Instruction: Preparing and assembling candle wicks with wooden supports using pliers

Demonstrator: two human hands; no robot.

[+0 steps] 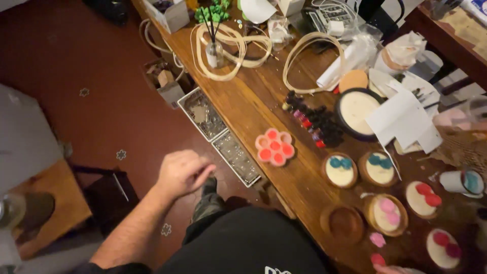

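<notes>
My left hand [182, 172] hangs over the red-brown floor beside the long wooden table [253, 106], its fingers curled in with nothing visible in them. Nearest to it are two clear compartment trays [236, 155] along the table's edge and a pink flower-shaped mould [274, 147] with red wax pieces. My right hand is out of view. Several small wooden bowls [340, 170] of white wax topped with blue or pink shapes stand at the near right, next to an empty wooden bowl [342, 223].
A cluster of small dark bottles [314, 122], a large dark bowl of white wax [355, 111] and loose paper sheets [406, 119] crowd the table's middle. Coils of cane [223, 45] and a reed diffuser bottle [214, 53] lie farther back. A wooden stool [45, 203] stands at left.
</notes>
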